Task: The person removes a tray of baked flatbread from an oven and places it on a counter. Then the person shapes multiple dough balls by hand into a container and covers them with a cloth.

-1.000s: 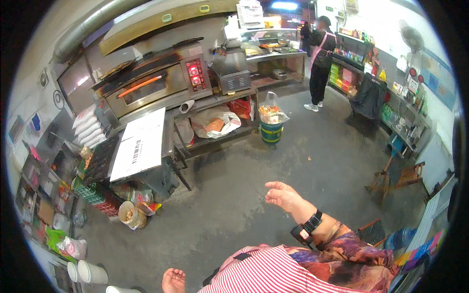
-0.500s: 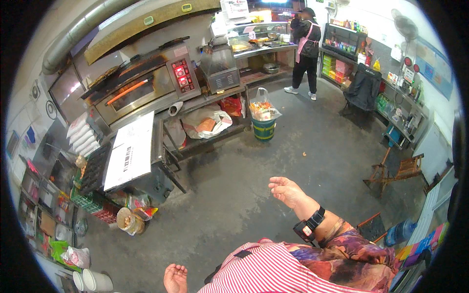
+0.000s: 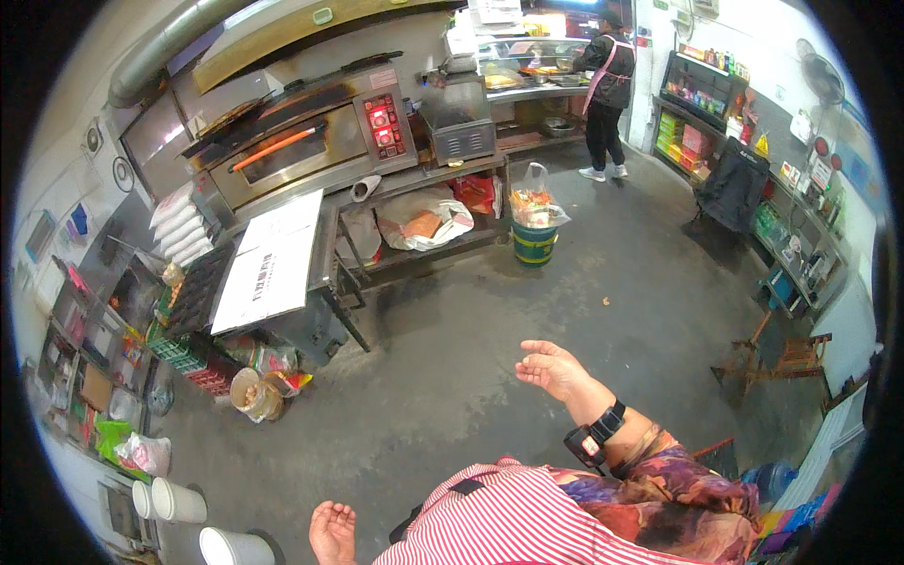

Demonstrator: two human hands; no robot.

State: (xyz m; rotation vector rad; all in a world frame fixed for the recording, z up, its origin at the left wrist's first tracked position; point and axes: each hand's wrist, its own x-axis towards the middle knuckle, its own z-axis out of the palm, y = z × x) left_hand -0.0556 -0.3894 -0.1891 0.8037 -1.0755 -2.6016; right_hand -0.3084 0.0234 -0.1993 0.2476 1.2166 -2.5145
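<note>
My right hand [image 3: 554, 371] is held out over the grey floor, with its fingers loosely bent and apart and nothing in it. A black strap with a small device [image 3: 595, 437] is fastened round that wrist. At the lower edge my left hand [image 3: 333, 533] shows palm up, its fingers slightly curled around nothing. Between the two hands lies the red-and-white striped apron [image 3: 508, 516] on my body. Neither hand touches any object.
To the left stands a table with a white board [image 3: 268, 261] on it, and a bucket [image 3: 256, 396] beside it. Ahead are an oven [image 3: 311, 151] and a green bin [image 3: 534, 246]. Another person [image 3: 605, 94] stands at a display counter. A wooden folding chair [image 3: 777, 356] is on the right.
My view has shifted left, so the oven, table and bin sit farther right. A further white bucket shows at lower left. The other person's arm now reaches toward the counter.
</note>
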